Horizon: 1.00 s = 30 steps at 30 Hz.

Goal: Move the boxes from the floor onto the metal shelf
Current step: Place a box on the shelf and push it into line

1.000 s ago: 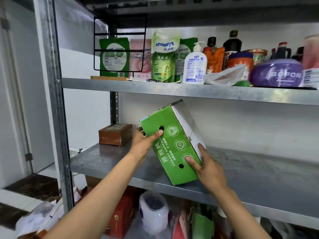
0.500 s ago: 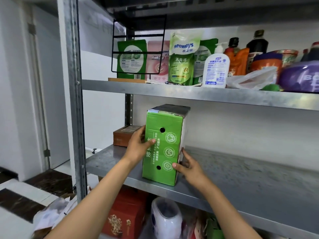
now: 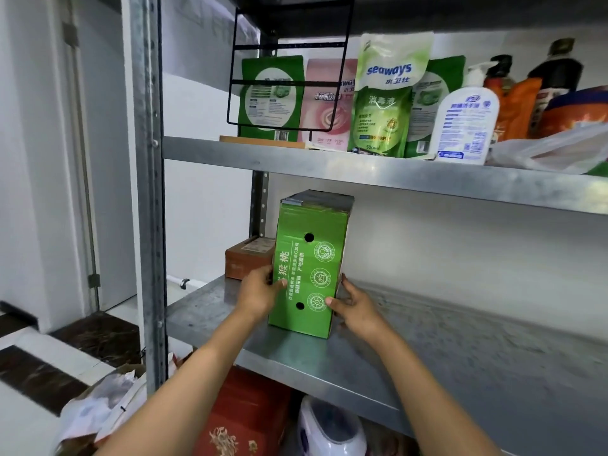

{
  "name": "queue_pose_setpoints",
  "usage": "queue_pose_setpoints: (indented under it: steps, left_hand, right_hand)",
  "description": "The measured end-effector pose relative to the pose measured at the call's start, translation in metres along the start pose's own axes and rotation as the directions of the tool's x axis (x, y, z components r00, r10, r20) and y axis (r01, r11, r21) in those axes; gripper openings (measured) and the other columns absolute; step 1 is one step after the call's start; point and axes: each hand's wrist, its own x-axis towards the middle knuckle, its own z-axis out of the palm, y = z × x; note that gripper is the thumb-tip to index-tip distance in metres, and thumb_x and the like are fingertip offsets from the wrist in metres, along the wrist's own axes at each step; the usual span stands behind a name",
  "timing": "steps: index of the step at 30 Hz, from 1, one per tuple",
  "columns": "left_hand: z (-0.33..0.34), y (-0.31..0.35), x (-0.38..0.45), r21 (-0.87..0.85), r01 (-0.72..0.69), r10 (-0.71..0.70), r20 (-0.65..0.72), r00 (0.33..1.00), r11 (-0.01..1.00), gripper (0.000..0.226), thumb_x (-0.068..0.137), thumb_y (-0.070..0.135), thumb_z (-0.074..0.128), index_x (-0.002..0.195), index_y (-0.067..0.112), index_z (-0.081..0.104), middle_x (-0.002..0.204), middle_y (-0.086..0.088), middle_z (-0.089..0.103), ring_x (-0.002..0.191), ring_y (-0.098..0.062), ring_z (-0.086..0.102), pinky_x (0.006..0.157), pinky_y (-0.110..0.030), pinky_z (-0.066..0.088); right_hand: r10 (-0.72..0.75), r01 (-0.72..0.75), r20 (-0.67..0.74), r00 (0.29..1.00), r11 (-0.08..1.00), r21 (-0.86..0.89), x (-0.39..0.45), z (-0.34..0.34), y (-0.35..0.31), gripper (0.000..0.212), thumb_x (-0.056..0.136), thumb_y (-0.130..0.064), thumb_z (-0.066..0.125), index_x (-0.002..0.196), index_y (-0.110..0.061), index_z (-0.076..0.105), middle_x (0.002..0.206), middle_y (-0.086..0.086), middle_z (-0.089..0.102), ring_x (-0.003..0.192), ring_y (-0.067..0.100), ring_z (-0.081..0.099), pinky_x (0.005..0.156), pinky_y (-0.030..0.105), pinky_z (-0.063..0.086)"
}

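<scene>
Head view: a tall green cardboard box (image 3: 307, 268), tilted in mid-air a second ago, is now stood upright on the grey metal shelf (image 3: 460, 350), beside a small brown box (image 3: 248, 258). It is clasped between left hand (image 3: 260, 292) and right hand (image 3: 357, 307); placement is judged nearly complete.

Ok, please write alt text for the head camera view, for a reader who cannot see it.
Both hands, left hand and right hand, hold a green box upright on a metal shelf, beside a small brown box.
</scene>
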Motion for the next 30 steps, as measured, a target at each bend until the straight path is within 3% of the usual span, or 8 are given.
queue_pose_setpoints:
  steps: [3, 8, 12, 15, 18, 22, 26, 30]
  left_hand:
    - [-0.001, -0.01, 0.021, 0.043, -0.006, 0.008, -0.044, 0.999, 0.999, 0.024, 0.088, 0.014, 0.067, 0.111, 0.01, 0.07, 0.109, -0.003, 0.071, 0.096, -0.016, 0.065, 0.08, -0.022, 0.045]
    - [-0.001, -0.027, 0.055, 0.108, 0.034, -0.025, -0.08, 0.996, 0.994, 0.023, 0.088, 0.012, 0.065, 0.111, 0.012, 0.068, 0.104, 0.0, 0.069, 0.091, -0.016, 0.062, 0.077, -0.023, 0.044]
    - [0.008, -0.042, 0.084, 0.121, 0.077, -0.069, -0.072, 0.995, 0.99, 0.023, 0.087, 0.01, 0.064, 0.109, 0.009, 0.069, 0.108, -0.01, 0.071, 0.096, -0.025, 0.065, 0.08, -0.031, 0.051]
    - [0.018, -0.047, 0.098, 0.123, 0.042, -0.032, -0.081, 0.996, 0.992, 0.026, 0.087, 0.007, 0.061, 0.112, 0.008, 0.068, 0.111, -0.01, 0.07, 0.101, -0.025, 0.065, 0.08, -0.026, 0.046]
    - [0.028, -0.053, 0.112, 0.166, 0.033, -0.018, -0.089, 0.996, 0.986, 0.026, 0.086, 0.006, 0.061, 0.11, 0.008, 0.069, 0.109, -0.01, 0.071, 0.101, -0.026, 0.065, 0.075, -0.024, 0.042]
    - [0.039, -0.062, 0.131, 0.266, 0.095, -0.059, -0.138, 0.989, 0.959, 0.022, 0.087, 0.014, 0.064, 0.106, 0.005, 0.07, 0.106, -0.018, 0.069, 0.099, -0.034, 0.064, 0.081, -0.035, 0.05]
    - [0.038, -0.069, 0.139, 0.323, 0.156, -0.116, -0.141, 0.983, 0.933, 0.027, 0.086, 0.021, 0.067, 0.109, 0.006, 0.069, 0.11, -0.021, 0.067, 0.1, -0.037, 0.063, 0.086, -0.039, 0.051]
    - [0.035, -0.065, 0.136, 0.349, 0.113, -0.088, -0.085, 0.992, 0.93, 0.032, 0.09, 0.019, 0.06, 0.121, 0.013, 0.061, 0.124, -0.023, 0.056, 0.105, -0.039, 0.058, 0.093, -0.038, 0.047]
  right_hand:
    - [-0.016, 0.016, 0.002, 1.0, 1.0, 0.005, 0.027, 0.006, 0.001, 0.073, 0.097, -0.004, 0.054, 0.155, -0.01, 0.011, 0.146, 0.019, 0.045, 0.12, 0.025, 0.057, 0.059, 0.004, 0.046]
    - [-0.013, 0.011, -0.028, 1.0, 0.998, -0.055, 0.07, 0.022, 0.008, 0.072, 0.097, -0.011, 0.057, 0.155, -0.015, 0.015, 0.139, 0.012, 0.055, 0.109, 0.017, 0.062, 0.07, 0.009, 0.048]
    - [0.005, -0.014, -0.081, 0.997, 0.994, -0.106, 0.1, 0.027, 0.011, 0.074, 0.096, -0.019, 0.06, 0.155, -0.022, 0.015, 0.145, 0.011, 0.05, 0.121, 0.023, 0.058, 0.099, 0.037, 0.05]
    - [-0.007, -0.004, -0.083, 0.997, 0.99, -0.138, 0.12, 0.024, 0.017, 0.075, 0.095, -0.023, 0.06, 0.156, -0.025, 0.016, 0.146, 0.007, 0.049, 0.12, 0.024, 0.06, 0.103, 0.047, 0.048]
    - [-0.006, -0.003, -0.063, 0.998, 0.99, -0.142, 0.135, 0.018, 0.024, 0.076, 0.093, -0.023, 0.06, 0.156, -0.026, 0.017, 0.145, 0.005, 0.051, 0.116, 0.021, 0.063, 0.102, 0.047, 0.048]
    - [-0.017, 0.003, -0.087, 0.996, 0.988, -0.153, 0.148, 0.012, 0.032, 0.08, 0.087, -0.032, 0.064, 0.154, -0.031, 0.021, 0.143, 0.004, 0.053, 0.119, 0.022, 0.06, 0.1, 0.043, 0.049]
    - [-0.01, -0.006, -0.101, 0.995, 0.987, -0.162, 0.153, 0.018, 0.033, 0.078, 0.089, -0.034, 0.063, 0.154, -0.033, 0.02, 0.144, 0.008, 0.051, 0.104, 0.018, 0.054, 0.073, 0.024, 0.044]
    - [-0.021, -0.011, -0.122, 0.992, 0.965, -0.261, 0.152, 0.027, 0.027, 0.079, 0.086, -0.041, 0.058, 0.154, -0.029, 0.019, 0.15, 0.003, 0.045, 0.132, 0.028, 0.048, 0.104, 0.037, 0.045]
